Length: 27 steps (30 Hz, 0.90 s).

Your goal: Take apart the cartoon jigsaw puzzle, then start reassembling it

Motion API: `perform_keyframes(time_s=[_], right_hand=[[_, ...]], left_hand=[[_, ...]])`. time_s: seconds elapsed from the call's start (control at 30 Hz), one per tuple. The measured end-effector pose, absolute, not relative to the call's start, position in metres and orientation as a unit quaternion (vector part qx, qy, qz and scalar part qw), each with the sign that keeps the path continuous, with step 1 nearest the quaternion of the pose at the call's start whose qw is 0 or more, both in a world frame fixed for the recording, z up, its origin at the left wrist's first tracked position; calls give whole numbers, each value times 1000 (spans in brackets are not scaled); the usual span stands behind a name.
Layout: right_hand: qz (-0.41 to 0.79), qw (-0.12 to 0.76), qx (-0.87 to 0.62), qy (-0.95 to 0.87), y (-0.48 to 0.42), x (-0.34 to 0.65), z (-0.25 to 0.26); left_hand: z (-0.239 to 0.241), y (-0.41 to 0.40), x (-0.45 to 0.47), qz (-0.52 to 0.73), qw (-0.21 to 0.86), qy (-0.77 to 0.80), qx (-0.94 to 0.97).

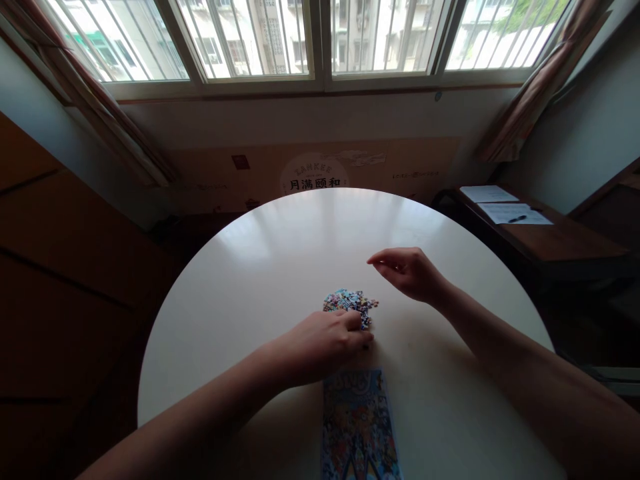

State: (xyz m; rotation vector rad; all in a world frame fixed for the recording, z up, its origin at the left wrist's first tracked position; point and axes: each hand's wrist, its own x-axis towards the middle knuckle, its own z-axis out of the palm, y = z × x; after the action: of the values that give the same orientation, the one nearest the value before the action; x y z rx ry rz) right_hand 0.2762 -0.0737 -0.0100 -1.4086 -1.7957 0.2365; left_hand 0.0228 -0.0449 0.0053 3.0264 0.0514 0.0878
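A small heap of colourful jigsaw pieces (349,301) lies near the middle of the round white table (260,267). My left hand (320,343) rests on the table at the heap's near edge, its fingers curled and touching the pieces. My right hand (407,270) hovers just right of and beyond the heap, fingers loosely drawn together and pointing left; nothing shows in it. A colourful printed picture sheet (359,423) lies flat on the table in front of me, just behind my left hand.
A dark side desk (550,237) with white papers (505,203) and a pen stands to the right. Barred windows (320,33) with curtains run along the far wall. Dark wooden panels (65,280) fill the left.
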Motion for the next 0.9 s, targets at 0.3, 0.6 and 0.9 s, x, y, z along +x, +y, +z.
perform_keyframes(time_s=[0.3, 0.6, 0.9], right_hand=[[92, 430, -563, -700, -70, 270, -20], [55, 415, -590, -691, -65, 264, -27], [22, 445, -607, -658, -65, 261, -29]], left_hand=[[14, -51, 31, 13, 61, 23, 998], [10, -53, 34, 24, 35, -17, 999], [8, -54, 39, 193, -59, 36, 979]])
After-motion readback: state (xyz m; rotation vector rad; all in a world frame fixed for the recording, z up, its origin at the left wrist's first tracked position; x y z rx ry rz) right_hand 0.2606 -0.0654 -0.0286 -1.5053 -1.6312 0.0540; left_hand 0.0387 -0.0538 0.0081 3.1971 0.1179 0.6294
